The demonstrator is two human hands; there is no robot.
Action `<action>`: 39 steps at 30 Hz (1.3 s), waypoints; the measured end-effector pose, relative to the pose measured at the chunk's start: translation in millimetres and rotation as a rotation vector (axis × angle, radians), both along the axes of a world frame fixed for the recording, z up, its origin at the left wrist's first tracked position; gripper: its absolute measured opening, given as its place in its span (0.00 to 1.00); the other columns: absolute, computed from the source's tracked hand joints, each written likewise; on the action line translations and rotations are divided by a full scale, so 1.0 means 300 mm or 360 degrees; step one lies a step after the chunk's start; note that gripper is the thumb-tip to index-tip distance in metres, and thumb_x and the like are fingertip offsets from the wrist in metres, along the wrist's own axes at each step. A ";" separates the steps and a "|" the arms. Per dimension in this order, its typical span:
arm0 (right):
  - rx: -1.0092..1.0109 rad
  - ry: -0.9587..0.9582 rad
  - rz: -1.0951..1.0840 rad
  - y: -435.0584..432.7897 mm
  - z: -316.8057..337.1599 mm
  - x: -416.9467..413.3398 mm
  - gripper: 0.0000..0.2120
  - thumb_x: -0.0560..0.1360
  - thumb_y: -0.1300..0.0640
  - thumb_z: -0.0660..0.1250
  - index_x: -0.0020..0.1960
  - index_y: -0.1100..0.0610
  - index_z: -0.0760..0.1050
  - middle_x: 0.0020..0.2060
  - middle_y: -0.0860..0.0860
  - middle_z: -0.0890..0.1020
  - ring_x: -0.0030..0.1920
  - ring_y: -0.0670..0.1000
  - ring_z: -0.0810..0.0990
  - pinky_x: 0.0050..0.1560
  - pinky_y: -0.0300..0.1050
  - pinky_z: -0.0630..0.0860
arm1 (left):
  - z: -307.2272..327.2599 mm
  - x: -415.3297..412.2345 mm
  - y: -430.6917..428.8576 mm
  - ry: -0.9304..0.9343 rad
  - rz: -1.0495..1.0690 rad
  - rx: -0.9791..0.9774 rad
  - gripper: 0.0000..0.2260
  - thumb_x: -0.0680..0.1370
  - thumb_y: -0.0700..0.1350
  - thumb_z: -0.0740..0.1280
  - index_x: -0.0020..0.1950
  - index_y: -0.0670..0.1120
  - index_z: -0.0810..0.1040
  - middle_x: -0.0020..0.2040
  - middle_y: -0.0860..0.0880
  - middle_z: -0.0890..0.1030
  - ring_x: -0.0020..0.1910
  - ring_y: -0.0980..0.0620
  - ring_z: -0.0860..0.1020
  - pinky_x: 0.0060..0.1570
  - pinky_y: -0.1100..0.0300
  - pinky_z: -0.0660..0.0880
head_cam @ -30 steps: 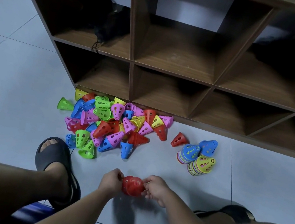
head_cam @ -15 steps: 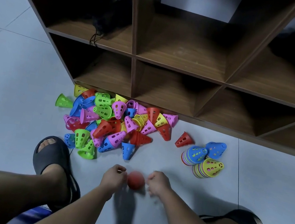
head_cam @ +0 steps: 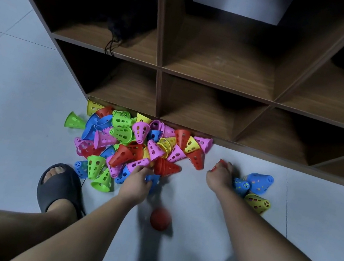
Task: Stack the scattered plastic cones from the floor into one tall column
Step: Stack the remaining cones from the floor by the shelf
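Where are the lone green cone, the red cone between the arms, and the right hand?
lone green cone (head_cam: pixel 75 121): head view, its perforated side.
red cone between the arms (head_cam: pixel 160 218): head view, its top.
right hand (head_cam: pixel 219 179): head view, its back.

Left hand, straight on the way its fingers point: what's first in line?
The pile's near edge: the pink cone and nested red cones just ahead of the left hand. Which comes first is unclear.

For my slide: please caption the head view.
Left hand reaches the cone pile; right hand grips a red cone.
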State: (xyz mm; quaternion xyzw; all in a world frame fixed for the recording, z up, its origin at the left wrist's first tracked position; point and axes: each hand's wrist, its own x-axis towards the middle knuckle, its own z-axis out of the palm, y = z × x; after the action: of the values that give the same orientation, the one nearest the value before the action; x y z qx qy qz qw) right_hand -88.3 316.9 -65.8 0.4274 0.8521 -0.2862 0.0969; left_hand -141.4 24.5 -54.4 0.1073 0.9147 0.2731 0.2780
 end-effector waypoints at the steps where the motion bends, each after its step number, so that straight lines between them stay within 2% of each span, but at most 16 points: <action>1: -0.0003 -0.0039 0.0005 0.004 -0.005 -0.002 0.21 0.77 0.60 0.63 0.69 0.64 0.74 0.74 0.59 0.69 0.78 0.55 0.61 0.76 0.41 0.59 | -0.004 0.002 -0.001 -0.0025 -0.0042 -0.0040 0.16 0.83 0.44 0.65 0.71 0.49 0.78 0.74 0.50 0.71 0.63 0.45 0.79 0.60 0.55 0.75; 5: -0.0002 -0.0137 0.0105 0.011 -0.012 -0.010 0.19 0.77 0.60 0.63 0.66 0.65 0.76 0.68 0.62 0.75 0.68 0.61 0.74 0.69 0.44 0.70 | -0.019 0.027 -0.010 -0.0010 -0.0116 -0.0144 0.17 0.80 0.40 0.66 0.69 0.50 0.79 0.75 0.50 0.71 0.65 0.45 0.79 0.58 0.56 0.74; 9: 0.0105 -0.0228 0.0318 -0.016 -0.002 0.009 0.13 0.76 0.57 0.65 0.58 0.60 0.79 0.55 0.58 0.83 0.61 0.61 0.79 0.60 0.45 0.75 | -0.031 0.049 -0.033 0.0066 -0.0046 -0.0169 0.13 0.78 0.39 0.69 0.60 0.51 0.83 0.62 0.50 0.78 0.54 0.46 0.82 0.49 0.58 0.74; 12: 0.0142 -0.0221 0.0397 -0.071 0.010 0.059 0.11 0.74 0.58 0.68 0.54 0.59 0.84 0.51 0.54 0.87 0.56 0.58 0.84 0.56 0.44 0.80 | -0.043 0.067 -0.059 0.0092 -0.0046 -0.0194 0.10 0.76 0.39 0.70 0.47 0.55 0.81 0.49 0.53 0.83 0.48 0.49 0.82 0.45 0.57 0.77; 16: 0.0108 -0.0159 0.0418 -0.154 -0.017 0.145 0.10 0.73 0.63 0.65 0.48 0.58 0.85 0.45 0.54 0.88 0.49 0.58 0.86 0.50 0.44 0.82 | -0.030 0.095 -0.067 0.0085 0.0087 -0.0167 0.09 0.77 0.39 0.69 0.42 0.53 0.78 0.40 0.54 0.80 0.41 0.50 0.78 0.38 0.58 0.71; 19: -0.0185 0.0041 0.0116 -0.213 -0.038 0.197 0.07 0.71 0.65 0.65 0.41 0.55 0.81 0.42 0.51 0.87 0.46 0.56 0.85 0.45 0.44 0.80 | -0.011 0.115 -0.073 -0.0004 0.0358 0.0025 0.06 0.78 0.41 0.71 0.46 0.52 0.78 0.42 0.55 0.82 0.42 0.51 0.80 0.39 0.59 0.71; 21: -0.0430 0.0156 -0.0100 -0.238 -0.053 0.218 0.04 0.70 0.61 0.67 0.43 0.53 0.77 0.41 0.50 0.86 0.44 0.55 0.85 0.45 0.46 0.81 | 0.010 0.127 -0.078 -0.0084 0.0589 0.0156 0.06 0.78 0.42 0.72 0.49 0.52 0.78 0.45 0.54 0.83 0.44 0.52 0.81 0.40 0.58 0.73; 23: -0.0668 0.0256 -0.0383 -0.267 -0.020 0.229 0.05 0.69 0.59 0.68 0.44 0.53 0.77 0.41 0.52 0.86 0.41 0.55 0.86 0.43 0.52 0.84 | 0.026 0.140 -0.083 -0.0113 0.0746 0.0273 0.06 0.77 0.42 0.72 0.49 0.52 0.78 0.43 0.53 0.84 0.42 0.51 0.81 0.40 0.55 0.75; 25: -0.0876 0.0339 -0.0627 -0.286 0.040 0.234 0.06 0.75 0.63 0.68 0.44 0.53 0.78 0.41 0.54 0.86 0.37 0.53 0.85 0.37 0.48 0.82 | 0.038 0.152 -0.086 -0.0167 0.0880 0.0378 0.06 0.76 0.41 0.71 0.46 0.52 0.79 0.41 0.51 0.84 0.39 0.49 0.80 0.38 0.55 0.75; 28: -0.1141 0.0393 -0.0813 -0.275 0.078 0.254 0.08 0.80 0.67 0.65 0.47 0.57 0.78 0.37 0.53 0.83 0.33 0.49 0.80 0.29 0.39 0.74 | 0.055 0.179 -0.088 -0.0253 0.1001 0.0507 0.05 0.77 0.39 0.70 0.46 0.49 0.80 0.41 0.48 0.85 0.37 0.49 0.77 0.36 0.57 0.73; 31: -0.1451 0.0368 -0.0862 -0.262 0.102 0.289 0.08 0.82 0.67 0.64 0.53 0.57 0.80 0.36 0.51 0.83 0.32 0.45 0.77 0.29 0.36 0.73 | 0.067 0.217 -0.086 -0.0406 0.0988 0.0583 0.05 0.78 0.37 0.68 0.47 0.46 0.80 0.42 0.46 0.85 0.39 0.49 0.79 0.39 0.56 0.75; 34: -0.1697 0.0324 -0.0803 -0.255 0.124 0.325 0.09 0.83 0.66 0.62 0.53 0.57 0.80 0.33 0.48 0.82 0.31 0.43 0.76 0.32 0.36 0.71 | 0.068 0.248 -0.076 -0.0510 0.0904 0.0574 0.04 0.76 0.35 0.68 0.47 0.44 0.80 0.43 0.45 0.85 0.40 0.48 0.82 0.40 0.55 0.76; 37: -0.1786 0.0296 -0.0759 -0.258 0.135 0.359 0.12 0.83 0.69 0.60 0.56 0.56 0.78 0.34 0.49 0.82 0.32 0.44 0.77 0.32 0.37 0.71 | 0.067 0.276 -0.061 -0.0618 0.0789 0.0545 0.04 0.78 0.34 0.66 0.48 0.42 0.79 0.42 0.45 0.83 0.39 0.48 0.83 0.34 0.60 0.74; 39: -0.1757 0.0228 -0.0699 -0.271 0.137 0.382 0.14 0.82 0.70 0.59 0.57 0.56 0.77 0.35 0.50 0.82 0.32 0.45 0.77 0.32 0.38 0.70 | 0.052 0.294 -0.055 -0.0628 0.0691 0.0497 0.05 0.78 0.34 0.65 0.48 0.43 0.79 0.41 0.45 0.83 0.39 0.47 0.83 0.33 0.59 0.74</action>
State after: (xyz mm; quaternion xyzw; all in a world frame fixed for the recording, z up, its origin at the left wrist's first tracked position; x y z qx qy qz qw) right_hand 26.3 235.6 -24.7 0.4597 0.4736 -0.7280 0.1854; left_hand -53.2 7.8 -38.6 -0.1039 0.7917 0.4785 0.3653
